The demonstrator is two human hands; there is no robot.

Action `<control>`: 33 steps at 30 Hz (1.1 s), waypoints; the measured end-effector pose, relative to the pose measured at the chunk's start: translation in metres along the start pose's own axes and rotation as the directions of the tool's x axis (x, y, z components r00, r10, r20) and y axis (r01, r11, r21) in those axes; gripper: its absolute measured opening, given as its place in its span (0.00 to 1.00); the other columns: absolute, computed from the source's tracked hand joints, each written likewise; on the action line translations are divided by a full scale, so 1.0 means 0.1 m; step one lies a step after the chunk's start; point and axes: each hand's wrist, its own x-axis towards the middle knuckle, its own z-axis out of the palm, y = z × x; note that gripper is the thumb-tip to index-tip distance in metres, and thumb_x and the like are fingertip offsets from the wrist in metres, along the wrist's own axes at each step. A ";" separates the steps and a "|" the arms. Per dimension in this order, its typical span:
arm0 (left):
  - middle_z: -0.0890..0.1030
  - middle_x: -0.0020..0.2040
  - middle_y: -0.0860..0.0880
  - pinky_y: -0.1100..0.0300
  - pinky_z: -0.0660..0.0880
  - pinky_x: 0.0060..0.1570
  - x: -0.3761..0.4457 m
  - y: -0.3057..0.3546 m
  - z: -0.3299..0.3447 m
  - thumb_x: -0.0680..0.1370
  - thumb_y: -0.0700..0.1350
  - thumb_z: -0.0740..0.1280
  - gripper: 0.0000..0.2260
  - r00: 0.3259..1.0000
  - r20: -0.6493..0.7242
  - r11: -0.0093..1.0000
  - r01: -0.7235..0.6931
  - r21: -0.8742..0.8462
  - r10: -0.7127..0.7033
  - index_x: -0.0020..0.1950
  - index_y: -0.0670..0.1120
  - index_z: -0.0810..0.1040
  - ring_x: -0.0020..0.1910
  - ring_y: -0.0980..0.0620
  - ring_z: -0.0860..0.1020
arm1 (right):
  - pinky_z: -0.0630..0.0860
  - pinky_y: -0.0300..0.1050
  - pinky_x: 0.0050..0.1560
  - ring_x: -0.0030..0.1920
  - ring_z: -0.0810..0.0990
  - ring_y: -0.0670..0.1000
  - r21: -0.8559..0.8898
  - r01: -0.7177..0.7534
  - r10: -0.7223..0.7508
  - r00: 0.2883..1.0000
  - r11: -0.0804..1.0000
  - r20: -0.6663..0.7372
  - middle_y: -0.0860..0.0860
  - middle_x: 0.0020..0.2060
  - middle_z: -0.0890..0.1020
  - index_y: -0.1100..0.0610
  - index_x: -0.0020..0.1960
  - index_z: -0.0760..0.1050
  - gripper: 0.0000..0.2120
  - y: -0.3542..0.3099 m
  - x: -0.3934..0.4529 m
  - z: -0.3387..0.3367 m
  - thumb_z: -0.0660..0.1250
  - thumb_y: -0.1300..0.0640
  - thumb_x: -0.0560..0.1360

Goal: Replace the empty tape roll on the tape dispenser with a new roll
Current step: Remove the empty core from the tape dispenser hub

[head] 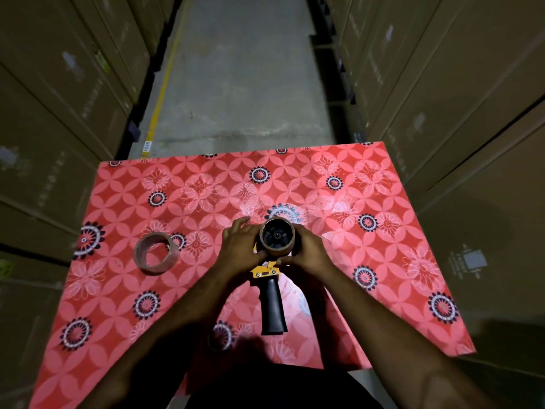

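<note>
Gripping the empty roll (277,238) between both hands, new roll (156,253) lies left.

Both arms reach forward; left hand (240,251) and right hand (306,250) cupped together.

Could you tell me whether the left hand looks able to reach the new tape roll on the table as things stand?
Probably yes: the new tape roll lies flat just left of the left hand, nothing between them, though that hand now grips the empty core.

Carton (469,261) print, right wall: white, too blurred to read.
Floor sticker (147,146), by yellow line: illegible.
Readable text: none.
</note>
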 end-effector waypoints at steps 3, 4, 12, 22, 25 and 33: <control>0.75 0.72 0.49 0.50 0.59 0.68 0.00 0.06 0.00 0.68 0.53 0.77 0.31 0.996 -0.029 0.991 0.080 -0.111 -0.083 0.71 0.54 0.77 0.77 0.48 0.62 | 0.68 0.21 0.44 0.50 0.79 0.43 -0.029 -0.012 0.011 0.999 0.999 -0.047 0.44 0.52 0.81 0.55 0.64 0.76 0.37 -0.02 0.01 0.04 0.84 0.59 0.56; 0.73 0.72 0.47 0.50 0.61 0.71 0.01 0.07 0.01 0.67 0.49 0.80 0.31 0.991 -0.027 0.975 0.123 -0.183 -0.130 0.69 0.54 0.78 0.76 0.46 0.64 | 0.68 0.22 0.43 0.51 0.80 0.44 -0.033 -0.010 0.008 0.999 0.999 -0.042 0.44 0.52 0.81 0.54 0.64 0.75 0.37 -0.01 0.02 0.03 0.83 0.57 0.57; 0.71 0.69 0.46 0.50 0.72 0.70 0.11 -0.04 0.04 0.62 0.47 0.84 0.29 0.982 0.030 0.949 0.186 -0.255 -0.184 0.62 0.55 0.81 0.65 0.46 0.76 | 0.69 0.30 0.47 0.55 0.80 0.48 -0.116 -0.014 0.020 0.999 0.993 0.045 0.50 0.59 0.83 0.53 0.69 0.70 0.40 0.00 0.06 -0.04 0.81 0.49 0.61; 0.73 0.62 0.51 0.53 0.76 0.61 0.09 -0.08 0.03 0.61 0.46 0.84 0.26 0.989 -0.011 0.939 0.135 -0.317 -0.146 0.56 0.56 0.80 0.58 0.49 0.78 | 0.72 0.39 0.51 0.58 0.81 0.53 -0.143 0.013 0.004 0.993 0.990 0.121 0.53 0.59 0.83 0.54 0.70 0.68 0.39 -0.03 0.11 -0.16 0.81 0.52 0.64; 0.72 0.63 0.51 0.54 0.76 0.61 0.06 -0.07 0.04 0.60 0.45 0.83 0.28 0.990 -0.007 0.938 0.134 -0.320 -0.143 0.58 0.56 0.80 0.59 0.49 0.77 | 0.70 0.38 0.50 0.58 0.82 0.55 -0.164 0.001 0.019 0.993 0.986 0.120 0.53 0.58 0.83 0.54 0.70 0.69 0.39 -0.06 0.10 -0.16 0.82 0.53 0.63; 0.80 0.55 0.54 0.52 0.64 0.55 0.07 0.00 0.06 0.60 0.56 0.79 0.31 0.999 0.003 0.998 0.053 -0.032 -0.053 0.62 0.55 0.79 0.66 0.46 0.68 | 0.76 0.45 0.43 0.54 0.83 0.58 -0.229 -0.065 0.059 0.998 0.971 -0.033 0.56 0.55 0.84 0.58 0.63 0.68 0.44 -0.14 0.03 0.09 0.83 0.43 0.55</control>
